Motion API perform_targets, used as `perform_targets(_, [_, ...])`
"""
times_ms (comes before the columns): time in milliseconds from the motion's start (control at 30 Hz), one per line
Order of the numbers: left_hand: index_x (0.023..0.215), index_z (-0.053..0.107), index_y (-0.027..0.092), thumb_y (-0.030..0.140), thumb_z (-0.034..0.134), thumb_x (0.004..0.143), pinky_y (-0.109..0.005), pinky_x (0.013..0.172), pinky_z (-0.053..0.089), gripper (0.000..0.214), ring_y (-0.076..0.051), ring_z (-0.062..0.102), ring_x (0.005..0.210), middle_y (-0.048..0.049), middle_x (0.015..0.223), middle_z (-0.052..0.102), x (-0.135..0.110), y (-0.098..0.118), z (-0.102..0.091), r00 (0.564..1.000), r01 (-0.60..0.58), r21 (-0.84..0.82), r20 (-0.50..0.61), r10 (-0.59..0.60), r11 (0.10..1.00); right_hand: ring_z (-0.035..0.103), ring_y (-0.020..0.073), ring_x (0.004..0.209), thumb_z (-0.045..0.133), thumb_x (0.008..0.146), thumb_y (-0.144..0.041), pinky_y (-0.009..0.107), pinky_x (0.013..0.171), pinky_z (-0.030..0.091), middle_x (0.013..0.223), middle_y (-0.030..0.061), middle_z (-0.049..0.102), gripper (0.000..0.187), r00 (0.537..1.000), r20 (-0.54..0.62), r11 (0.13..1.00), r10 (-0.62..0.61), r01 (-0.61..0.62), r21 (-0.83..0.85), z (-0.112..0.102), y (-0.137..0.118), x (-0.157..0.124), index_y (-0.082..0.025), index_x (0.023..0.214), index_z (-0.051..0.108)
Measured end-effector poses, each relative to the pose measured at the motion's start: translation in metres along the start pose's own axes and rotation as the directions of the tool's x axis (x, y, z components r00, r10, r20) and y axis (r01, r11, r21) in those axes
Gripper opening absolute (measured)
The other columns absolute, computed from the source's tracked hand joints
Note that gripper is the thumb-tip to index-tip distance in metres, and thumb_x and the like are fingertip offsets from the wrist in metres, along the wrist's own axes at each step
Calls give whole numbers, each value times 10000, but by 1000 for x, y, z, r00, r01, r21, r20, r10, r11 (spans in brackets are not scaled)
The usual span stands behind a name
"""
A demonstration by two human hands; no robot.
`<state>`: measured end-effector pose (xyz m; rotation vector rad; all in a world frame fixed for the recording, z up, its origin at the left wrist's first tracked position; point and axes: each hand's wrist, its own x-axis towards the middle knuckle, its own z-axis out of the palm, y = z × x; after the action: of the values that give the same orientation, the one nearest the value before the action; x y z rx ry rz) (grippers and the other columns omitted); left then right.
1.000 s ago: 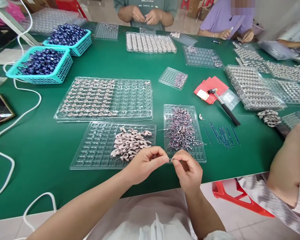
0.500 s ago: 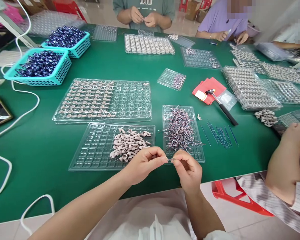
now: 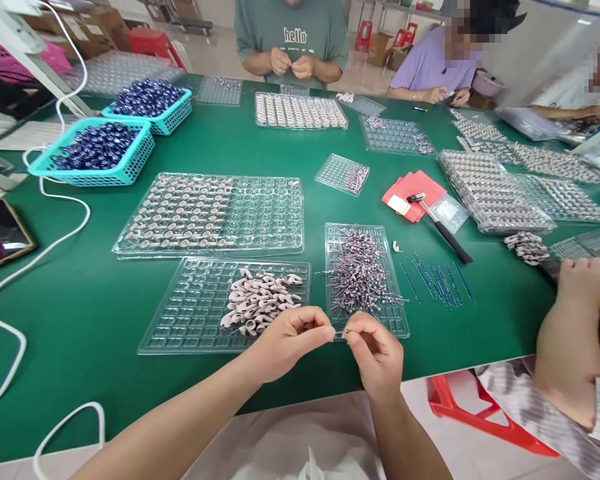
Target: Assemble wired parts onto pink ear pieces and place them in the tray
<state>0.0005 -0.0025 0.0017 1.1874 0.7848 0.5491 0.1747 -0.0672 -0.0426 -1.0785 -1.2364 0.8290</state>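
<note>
My left hand (image 3: pixel 294 341) and my right hand (image 3: pixel 379 353) meet at the table's near edge, thumb and fingertips pinched on each. Between them runs a thin wire piece (image 3: pixel 341 333), gripped from both ends; its finer detail is too small to make out. Just beyond my fingers, a heap of small parts with thin wire leads (image 3: pixel 357 270) lies on a clear plastic tray (image 3: pixel 397 323). Left of that, pale hollow curved pieces (image 3: pixel 260 300) are piled on another clear tray (image 3: pixel 180 313), partly hidden by my left hand.
Farther off lies a larger tray (image 3: pixel 265 213), half filled with round-topped pieces. Blue twisted strips (image 3: pixel 443 287) and a hammer (image 3: pixel 447 233) are to the right. Turquoise baskets (image 3: pixel 130 170) of dark blue beads stand left, near a white cable (image 3: pixel 23 343). A co-worker's arm (image 3: pixel 570 333) rests at right.
The view has tilted up slightly, so the table and my hands appear lower. Both hands keep their pinch on the wire piece, with little other movement.
</note>
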Motion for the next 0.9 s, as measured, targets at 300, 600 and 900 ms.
perform_targets(300, [751,594,168,415,637,876,-251,546,262,280,-104,333,577,43,634,426,-1,-2,-5,998,63,-3,16,-62,998,576,149,697,614,921,-183,298,628,491,749,11,628,69,999,-41,999,20,-22,-48,0,-1,0,-220,883,658])
perform_targets(600, [877,631,170,401,613,893,-249,558,268,232,-102,324,588,39,699,417,-2,-3,-12,991,115,-71,-55,-119,991,598,158,711,614,919,-174,306,629,503,756,17,641,64,997,-77,998,-12,7,-68,0,0,-1,-222,903,653])
perform_targets(900, [1189,662,160,374,554,950,-265,616,344,339,-108,427,658,12,797,478,-3,-5,-7,980,186,-132,-41,-193,974,610,167,716,598,918,-138,344,663,507,777,20,663,126,995,-26,993,-92,90,-72,2,2,-3,-238,954,667])
